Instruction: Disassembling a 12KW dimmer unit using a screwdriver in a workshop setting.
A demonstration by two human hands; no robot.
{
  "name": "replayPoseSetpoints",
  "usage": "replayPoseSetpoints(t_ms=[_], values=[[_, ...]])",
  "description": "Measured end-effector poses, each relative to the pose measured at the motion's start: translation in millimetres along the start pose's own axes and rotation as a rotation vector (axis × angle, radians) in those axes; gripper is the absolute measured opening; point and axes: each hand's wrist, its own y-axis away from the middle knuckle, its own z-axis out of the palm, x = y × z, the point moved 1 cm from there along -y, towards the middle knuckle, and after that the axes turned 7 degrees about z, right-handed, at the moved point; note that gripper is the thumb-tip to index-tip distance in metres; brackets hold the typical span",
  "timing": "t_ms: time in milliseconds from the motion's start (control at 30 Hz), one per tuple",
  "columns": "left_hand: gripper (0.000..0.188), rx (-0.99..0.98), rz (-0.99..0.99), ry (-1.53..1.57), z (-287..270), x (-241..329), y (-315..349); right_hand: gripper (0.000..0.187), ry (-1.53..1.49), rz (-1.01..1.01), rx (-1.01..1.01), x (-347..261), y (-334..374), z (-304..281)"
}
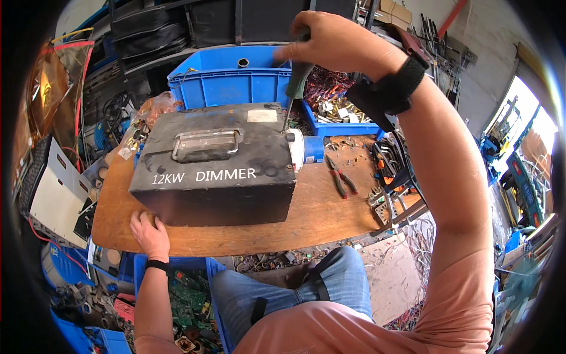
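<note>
A black metal box (215,200) with a recessed handle (206,144) and white lettering on its top lies on the wooden table (330,212). My right hand (330,44) is raised above the box's far right corner, closed around a screwdriver (299,82) with a dark green handle. Its thin shaft points down at that corner; the tip's exact contact is hard to make out. My left hand (151,236) rests at the table's front edge by the box's near left corner. Its fingers are spread and hold nothing.
Red-handled pliers (340,177) and a blue-and-white roll (306,150) lie right of the box. Behind stand a large blue bin (236,88) and a blue tray (342,128) of metal pieces. Below the table's left front, another bin (215,295) holds green circuit boards.
</note>
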Motion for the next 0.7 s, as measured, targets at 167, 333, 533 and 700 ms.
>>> replayPoseSetpoints(t_ms=[167, 333, 533, 700], values=[[0.033, 0.001, -0.005, -0.015, 0, 1, 0, 0.028, -0.171, 0.109, -0.146, -2, 6, -7], [0.033, -0.003, 0.000, -0.003, -1, 1, 0, 0.024, -0.193, -0.014, 0.034, -2, 8, -18], [0.034, 0.010, 0.003, 0.008, -2, 1, 0, 0.027, -0.161, 0.022, 0.178, 6, 34, -25], [0.034, 0.001, 0.008, -0.008, -1, 3, -2, 0.021, -0.547, 0.304, 0.507, 16, 108, -11]])
